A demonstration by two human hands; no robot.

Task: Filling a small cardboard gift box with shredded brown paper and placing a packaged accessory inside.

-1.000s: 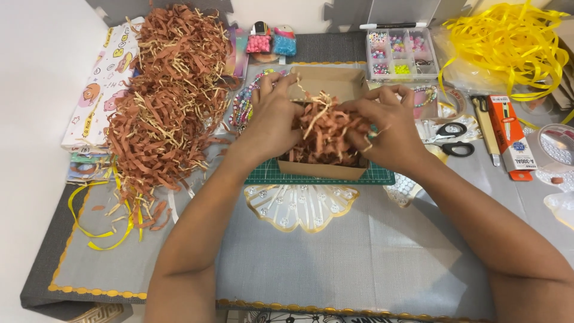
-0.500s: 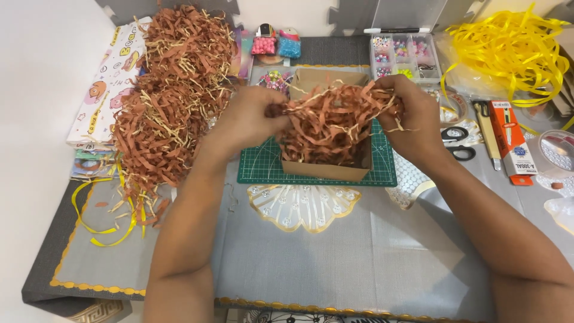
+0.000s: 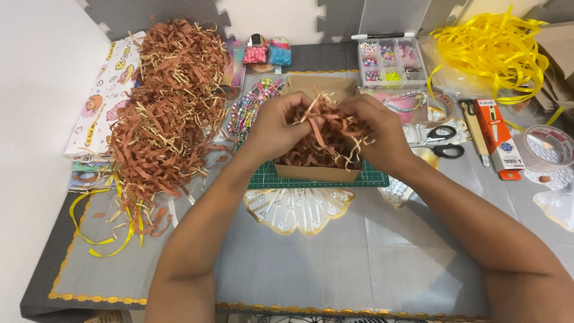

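Note:
My left hand (image 3: 276, 127) and my right hand (image 3: 378, 133) are close together over an open brown cardboard box (image 3: 318, 172). Both grip a bunch of brown and cream shredded paper (image 3: 327, 130), which hangs down into the box. The box stands on a green cutting mat (image 3: 270, 177). A large heap of the same shredded paper (image 3: 164, 113) lies to the left of my left hand.
A clear compartment box of beads (image 3: 388, 60) and strings of beads (image 3: 251, 107) lie behind the cardboard box. Tangled yellow ribbon (image 3: 490, 51), scissors (image 3: 445, 140), a craft knife pack (image 3: 496, 143) and a tape roll (image 3: 547, 146) are on the right. A scalloped white piece (image 3: 296, 212) lies in front.
My hands spread apart, lifting the shredded paper wide over the box, then came together again, bunching it at the box's middle.

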